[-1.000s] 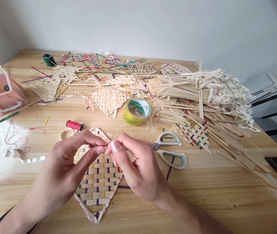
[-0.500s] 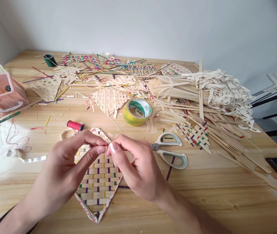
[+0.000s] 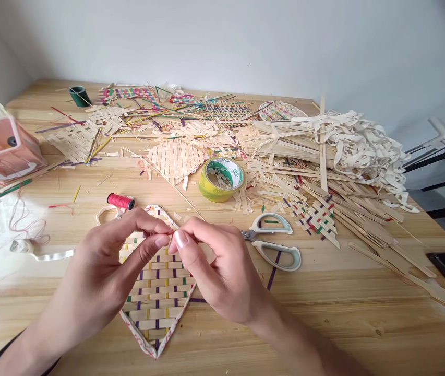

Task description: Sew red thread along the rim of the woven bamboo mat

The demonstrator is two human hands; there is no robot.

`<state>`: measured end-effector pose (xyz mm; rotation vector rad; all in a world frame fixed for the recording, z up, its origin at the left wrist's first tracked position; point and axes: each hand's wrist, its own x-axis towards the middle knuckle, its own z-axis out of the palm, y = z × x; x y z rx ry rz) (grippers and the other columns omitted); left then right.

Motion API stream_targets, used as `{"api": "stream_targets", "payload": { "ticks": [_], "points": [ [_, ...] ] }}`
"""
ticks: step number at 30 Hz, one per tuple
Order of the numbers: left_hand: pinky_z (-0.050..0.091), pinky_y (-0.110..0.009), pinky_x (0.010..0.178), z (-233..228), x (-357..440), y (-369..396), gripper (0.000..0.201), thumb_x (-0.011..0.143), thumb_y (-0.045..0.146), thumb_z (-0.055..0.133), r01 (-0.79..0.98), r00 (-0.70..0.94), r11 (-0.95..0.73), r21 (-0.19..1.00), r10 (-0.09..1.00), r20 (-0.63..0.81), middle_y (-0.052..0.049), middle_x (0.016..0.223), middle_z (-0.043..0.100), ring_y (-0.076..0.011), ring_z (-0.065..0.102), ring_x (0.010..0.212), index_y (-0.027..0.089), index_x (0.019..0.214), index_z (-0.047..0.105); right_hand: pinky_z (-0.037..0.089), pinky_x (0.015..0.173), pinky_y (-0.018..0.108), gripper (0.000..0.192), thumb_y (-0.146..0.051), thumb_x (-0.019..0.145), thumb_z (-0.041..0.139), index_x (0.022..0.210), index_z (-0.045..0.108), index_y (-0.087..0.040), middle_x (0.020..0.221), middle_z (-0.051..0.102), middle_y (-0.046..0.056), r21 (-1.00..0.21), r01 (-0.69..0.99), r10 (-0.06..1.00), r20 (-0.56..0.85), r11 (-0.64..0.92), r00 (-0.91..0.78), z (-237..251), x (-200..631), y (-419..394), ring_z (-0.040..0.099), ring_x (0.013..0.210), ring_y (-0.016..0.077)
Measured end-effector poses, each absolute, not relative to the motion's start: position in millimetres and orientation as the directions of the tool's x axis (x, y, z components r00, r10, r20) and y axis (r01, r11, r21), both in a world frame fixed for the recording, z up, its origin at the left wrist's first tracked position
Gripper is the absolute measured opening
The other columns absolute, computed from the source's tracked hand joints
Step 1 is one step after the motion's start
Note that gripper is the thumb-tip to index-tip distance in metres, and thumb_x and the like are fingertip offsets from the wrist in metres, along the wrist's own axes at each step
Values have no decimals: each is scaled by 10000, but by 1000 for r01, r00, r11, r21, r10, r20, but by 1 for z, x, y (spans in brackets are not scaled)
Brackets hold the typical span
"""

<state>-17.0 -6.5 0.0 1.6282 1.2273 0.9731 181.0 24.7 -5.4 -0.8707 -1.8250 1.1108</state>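
My left hand (image 3: pixel 107 269) and my right hand (image 3: pixel 226 271) meet fingertip to fingertip above a woven bamboo-strip piece (image 3: pixel 162 300). Both are closed in a pinch; whatever sits between the fingertips is too small to make out. The woven piece lies flat, natural strips crossed with purple, yellow and green ones, its edge bound in white ribbon with red stitches. My hands hide its upper sides. Just beyond my left hand lies a spool of red thread (image 3: pixel 120 201). Scissors (image 3: pixel 275 243) with white handles rest right of my right hand, their blades partly hidden by it.
A yellow-green tape roll (image 3: pixel 216 196) stands mid-table. Behind it spread woven pieces and scraps. Bundled strips (image 3: pixel 277 138) and a heap of white ribbon (image 3: pixel 367 146) fill the right. On the left are a pink box (image 3: pixel 7 149) and a small white ribbon roll (image 3: pixel 22 246).
My right fingertips have shifted very slightly. Both hands stay pinched together over the woven piece, and nothing else on the table has moved.
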Motion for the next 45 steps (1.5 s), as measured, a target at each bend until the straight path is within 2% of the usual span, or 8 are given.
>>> {"api": "stream_targets", "payload": {
  "ticks": [5,23,37,45],
  "points": [
    [523,-202,813,-1,-16,-5,87,1062,286,640,316,208,-158,935,974,94,9,990,748,-138,674,903,241,1061,714,347,523,245,336,-271,1062,515,737,547,-191,609,455,-53,-915,139,852,286,379,-439,-6,180,25,422,536,86],
    [534,-202,800,0,-16,-6,106,1067,287,633,315,215,-164,935,972,98,1,978,755,-143,687,896,233,1057,724,353,523,257,306,-282,1056,510,767,565,-197,611,470,-48,-924,129,850,267,359,-453,-6,181,24,434,533,95],
    [521,-176,820,0,-16,-5,93,1065,257,629,314,229,-176,933,968,105,32,987,754,-121,680,908,267,1075,721,343,520,249,314,-263,1060,505,764,574,-185,607,448,-55,-922,128,851,275,365,-448,-6,181,25,417,528,86],
    [538,-164,779,-3,-16,-6,85,1057,306,640,339,208,-216,916,966,151,38,964,740,-116,684,869,299,1067,724,337,507,235,329,-255,1068,498,772,606,-161,599,430,-63,-922,119,852,284,368,-439,-6,180,24,401,512,73]
  ]
}}
